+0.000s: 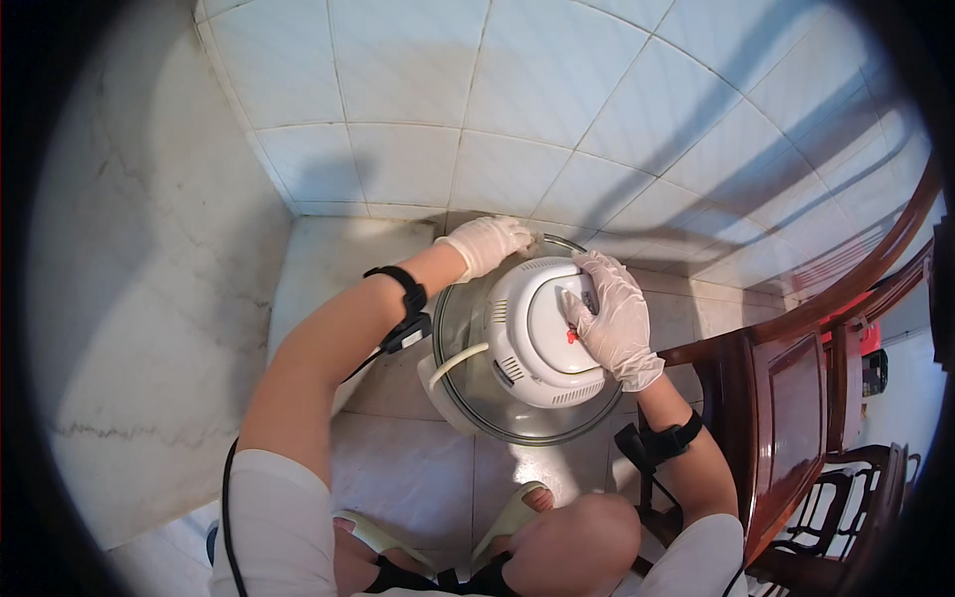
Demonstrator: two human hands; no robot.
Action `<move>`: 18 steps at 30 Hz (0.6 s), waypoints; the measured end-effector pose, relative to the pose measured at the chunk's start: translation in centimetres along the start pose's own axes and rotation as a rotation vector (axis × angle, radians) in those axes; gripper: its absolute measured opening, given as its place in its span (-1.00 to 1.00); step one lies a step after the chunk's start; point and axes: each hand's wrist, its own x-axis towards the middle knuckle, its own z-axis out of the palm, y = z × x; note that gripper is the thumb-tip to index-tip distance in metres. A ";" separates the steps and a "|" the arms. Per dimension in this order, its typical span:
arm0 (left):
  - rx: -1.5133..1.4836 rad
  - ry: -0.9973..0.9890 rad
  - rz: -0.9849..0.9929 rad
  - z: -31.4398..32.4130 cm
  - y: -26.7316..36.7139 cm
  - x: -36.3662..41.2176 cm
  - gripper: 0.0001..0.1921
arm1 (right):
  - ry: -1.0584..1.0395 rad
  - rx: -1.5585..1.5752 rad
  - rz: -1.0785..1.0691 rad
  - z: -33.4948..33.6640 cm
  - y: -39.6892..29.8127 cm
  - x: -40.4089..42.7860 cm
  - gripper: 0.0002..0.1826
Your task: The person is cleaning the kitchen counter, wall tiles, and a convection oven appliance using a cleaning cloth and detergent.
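A round white appliance head (552, 336), like that of a halogen oven, sits on a round glass lid or bowl (477, 395). A pale cord or handle curves out at its left side. My right hand (615, 321), in a thin pale glove, grips the raised top of the appliance, thumb across it beside a small red mark. My left hand (492, 242), gloved too, is at the far left rim of the glass, fingers closed on a greyish wad (531, 245), perhaps a cloth or scourer; its underside is hidden.
A tiled wall (403, 164) rises just beyond the appliance. To the left stand a pale stone block (313, 261) and a marbled surface (149, 298). Dark polished wooden furniture (791, 403) is close on the right. My feet in light green slippers (515, 522) rest on the tiled floor (403, 463).
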 end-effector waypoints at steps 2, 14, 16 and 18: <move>0.068 -0.322 -0.046 -1.8 0.8 2.0 -0.52 | -0.028 0.073 0.045 -0.1 -0.1 0.1 -0.56; -0.214 -0.155 -0.230 -2.3 7.6 -15.2 -0.78 | -0.045 0.089 -0.009 -0.5 0.8 0.4 -0.58; -0.145 -0.055 0.038 -2.5 6.9 -14.9 -0.79 | -0.024 0.056 -0.033 -0.6 0.6 0.2 -0.57; -0.148 -0.102 -0.134 -3.5 5.4 -11.9 -0.77 | -0.021 0.033 -0.030 -0.6 0.8 0.0 -0.56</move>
